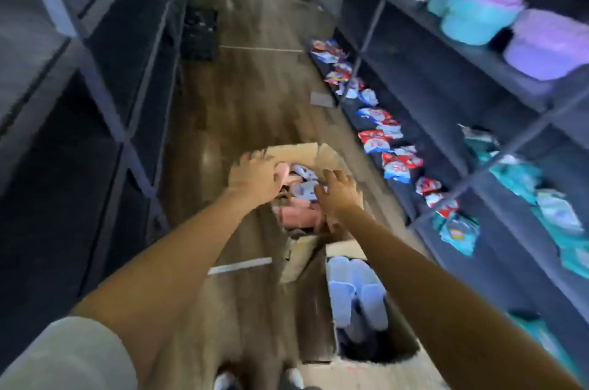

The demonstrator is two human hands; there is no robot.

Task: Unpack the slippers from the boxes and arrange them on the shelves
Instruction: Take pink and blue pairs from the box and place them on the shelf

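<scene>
Dark left shelves [105,77] line the aisle. Left hand [255,177]: fingers spread at the left flap of the far box [296,150]; blur hides whether it touches. Inside lie pink slippers [299,214] and white slippers [304,190]. Right hand [338,190]: fingers splayed over the box's right edge, holding nothing. Near box [314,310]: pale slippers [357,287]. Right shelves [446,48]: packets [395,163] along the bottom edge.

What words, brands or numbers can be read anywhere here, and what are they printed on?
No text reads clearly; the whole view is motion-blurred.
Red, white and blue packets on the lowest right-hand shelf: printed, but too blurred to read.
Far cardboard box: no lettering shows.
Near cardboard box: no lettering shows.
</scene>
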